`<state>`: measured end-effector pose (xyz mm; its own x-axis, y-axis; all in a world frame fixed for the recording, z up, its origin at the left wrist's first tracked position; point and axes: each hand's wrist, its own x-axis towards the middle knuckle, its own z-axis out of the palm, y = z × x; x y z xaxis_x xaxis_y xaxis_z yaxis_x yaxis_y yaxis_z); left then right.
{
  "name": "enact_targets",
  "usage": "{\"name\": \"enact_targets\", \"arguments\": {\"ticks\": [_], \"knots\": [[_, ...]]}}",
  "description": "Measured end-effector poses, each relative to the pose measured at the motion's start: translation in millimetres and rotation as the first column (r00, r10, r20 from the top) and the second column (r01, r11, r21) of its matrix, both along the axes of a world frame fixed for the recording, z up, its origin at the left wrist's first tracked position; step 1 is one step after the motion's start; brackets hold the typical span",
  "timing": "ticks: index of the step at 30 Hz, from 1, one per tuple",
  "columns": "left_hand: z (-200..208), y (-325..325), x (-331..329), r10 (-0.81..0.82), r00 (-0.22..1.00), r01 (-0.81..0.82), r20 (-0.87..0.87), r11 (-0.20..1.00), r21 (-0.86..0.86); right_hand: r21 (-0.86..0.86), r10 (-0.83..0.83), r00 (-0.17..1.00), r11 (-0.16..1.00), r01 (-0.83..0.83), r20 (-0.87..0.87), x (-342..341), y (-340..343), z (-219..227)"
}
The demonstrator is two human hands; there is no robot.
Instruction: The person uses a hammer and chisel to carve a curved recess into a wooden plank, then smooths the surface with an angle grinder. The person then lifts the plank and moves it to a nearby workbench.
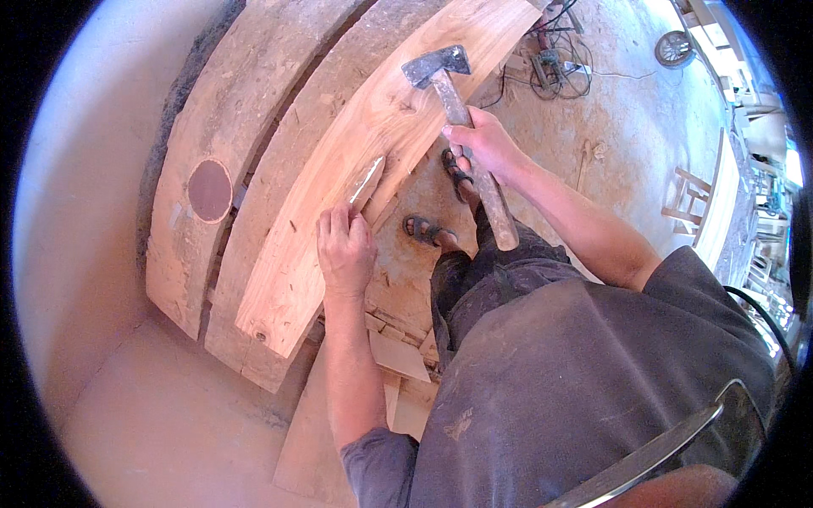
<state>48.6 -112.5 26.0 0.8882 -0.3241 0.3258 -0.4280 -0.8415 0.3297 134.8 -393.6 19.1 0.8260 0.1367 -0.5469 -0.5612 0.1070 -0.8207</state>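
Note:
My right hand [484, 146] is wrapped round the wooden handle of a hatchet [436, 64], whose dark head has one flared end and one blunt end. The head is over a long pale plank [330, 152] with visible grain. My left hand [345, 250] is closed at the plank's near edge. From its fingertips a narrow, pointed piece [367, 183] with a bright white edge reaches along the plank. Whether that piece is wood or a blade, I cannot tell. The fingers hide its lower end.
Under and beside the plank run thick, worn bench boards [279, 161], with a brown round disc [210, 191] on one. Tangled cables and a power tool [546, 72] lie on the dusty floor. A small wheel [674, 49] and a wooden frame [688, 201] are farther right. Boards [398, 356] lie below the bench.

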Motion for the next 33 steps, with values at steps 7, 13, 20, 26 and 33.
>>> {"name": "enact_targets", "arguments": {"ticks": [7,13,20,26,33], "knots": [[9,20,-6,-0.116,0.990,0.122,-0.085,0.990,0.068,0.106,0.006,0.993,0.994,0.007,-0.118,6,-13,8],[25,29,-43,-0.091,0.987,0.087,-0.133,0.996,-0.037,0.063,0.047,0.994,0.997,-0.040,-0.103,11,-28,8],[30,35,-65,0.241,0.943,-0.300,-0.228,0.914,-0.275,-0.056,0.009,1.000,0.998,-0.009,0.003,45,-19,-8],[36,42,-67,0.417,0.862,-0.506,-0.288,0.735,-0.451,-0.883,0.325,0.944,0.424,-0.203,-0.061,44,-26,-2],[36,42,-72,0.440,0.838,-0.541,-0.324,0.587,-0.602,-0.783,0.413,0.776,0.602,0.161,0.477,-47,6,15]]}}
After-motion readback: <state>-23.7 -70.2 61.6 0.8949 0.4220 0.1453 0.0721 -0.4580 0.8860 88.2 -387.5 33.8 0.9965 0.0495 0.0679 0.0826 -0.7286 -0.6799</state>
